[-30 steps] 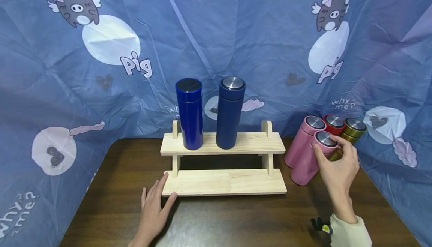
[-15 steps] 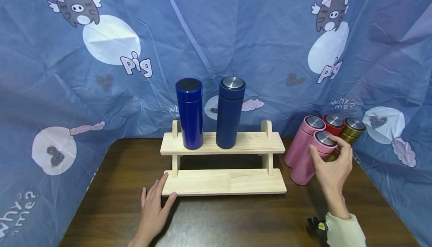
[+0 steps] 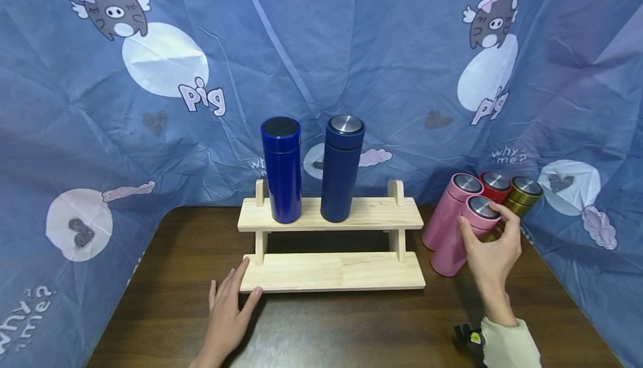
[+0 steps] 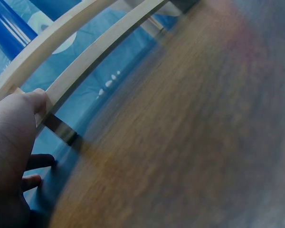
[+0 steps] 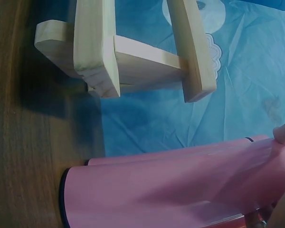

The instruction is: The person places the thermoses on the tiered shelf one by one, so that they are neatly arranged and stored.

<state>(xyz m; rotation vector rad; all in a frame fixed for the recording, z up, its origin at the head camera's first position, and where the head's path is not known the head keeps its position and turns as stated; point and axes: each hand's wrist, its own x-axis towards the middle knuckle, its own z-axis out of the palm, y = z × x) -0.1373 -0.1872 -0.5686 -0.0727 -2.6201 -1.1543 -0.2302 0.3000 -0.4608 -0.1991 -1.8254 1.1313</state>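
Observation:
The right hand [image 3: 494, 256] grips a pink thermos bottle [image 3: 449, 251] near its silver-topped lid, thumb on the near left side and fingers at the far right. In the right wrist view this pink bottle stretches across the bottom, thumb near its upper end. Directly behind stands a second pink thermos [image 3: 446, 211]. The left hand [image 3: 226, 312] rests at the left end of a two-tier wooden rack [image 3: 334, 272], its extended index finger and thumb touching the lower shelf's corner. Two blue thermoses, one glossy [image 3: 285, 178] and one matte [image 3: 342, 175], stand on the upper shelf.
Behind the held bottle are a red thermos [image 3: 494, 185] and a gold one [image 3: 523, 192], close together. A dark wooden table [image 3: 351, 329] carries everything. A blue printed cloth [image 3: 402, 66] hangs behind and along both sides.
The right hand and its sleeve have shifted slightly left, with the thumb now against the near pink thermos. The bottles, rack and left hand hold their places.

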